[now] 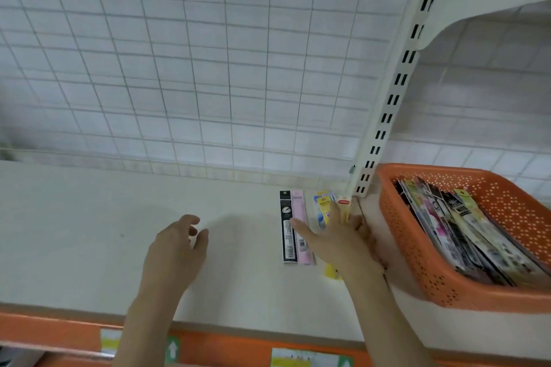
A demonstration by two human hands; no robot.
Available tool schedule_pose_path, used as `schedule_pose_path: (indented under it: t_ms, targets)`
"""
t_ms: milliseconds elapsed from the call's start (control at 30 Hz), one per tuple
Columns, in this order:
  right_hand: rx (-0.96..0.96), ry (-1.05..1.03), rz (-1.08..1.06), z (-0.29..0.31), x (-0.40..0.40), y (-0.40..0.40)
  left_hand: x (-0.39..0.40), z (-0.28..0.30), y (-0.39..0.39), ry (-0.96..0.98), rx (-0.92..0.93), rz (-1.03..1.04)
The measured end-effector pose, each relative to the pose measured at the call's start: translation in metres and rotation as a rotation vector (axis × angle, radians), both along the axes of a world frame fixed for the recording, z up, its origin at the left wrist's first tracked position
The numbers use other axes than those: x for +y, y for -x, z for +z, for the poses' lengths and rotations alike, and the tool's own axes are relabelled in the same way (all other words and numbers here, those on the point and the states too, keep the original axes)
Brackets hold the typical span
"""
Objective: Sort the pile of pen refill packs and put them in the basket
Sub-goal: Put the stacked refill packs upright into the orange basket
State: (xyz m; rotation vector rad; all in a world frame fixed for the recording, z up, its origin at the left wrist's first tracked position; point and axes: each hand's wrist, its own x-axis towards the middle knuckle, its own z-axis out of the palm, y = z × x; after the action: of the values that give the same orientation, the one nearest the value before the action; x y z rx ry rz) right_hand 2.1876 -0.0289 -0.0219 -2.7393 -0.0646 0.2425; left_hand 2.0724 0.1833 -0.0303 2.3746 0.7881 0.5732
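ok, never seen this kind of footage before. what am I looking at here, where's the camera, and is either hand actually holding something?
There is no machine here, just a person's two bare hands, filmed by a wide-angle camera on their head looking forward and down at a white shelf. The left hand hovers with loosely curled fingers and holds nothing. The right hand lies with straight fingers on a few pen refill packs beside a black pack and a pink pack. An orange basket to the right already holds many packs.
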Motion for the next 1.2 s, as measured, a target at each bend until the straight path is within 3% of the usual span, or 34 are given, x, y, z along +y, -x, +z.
schedule_pose_path:
  t_ms: [267, 633, 933, 1033, 1200]
  targets:
    - [-0.043, 0.119, 0.053, -0.002, 0.026, 0.004, -0.01, -0.007, -0.018, -0.133, 0.04, -0.145]
    - [-0.271, 0.298, 0.148, 0.006, 0.03, 0.011, -0.007, -0.017, -0.022, -0.187, 0.063, -0.239]
    - [0.021, 0.191, 0.101, 0.028, 0.012, -0.01, -0.005, -0.017, -0.018, -0.179, 0.051, -0.275]
    - [0.026, 0.265, 0.093, 0.044, 0.003, -0.006, -0.006, -0.016, -0.016, -0.175, 0.061, -0.274]
    - [0.017, 0.203, 0.068, 0.036, 0.002, 0.0, -0.01, -0.017, -0.016, -0.184, 0.091, -0.266]
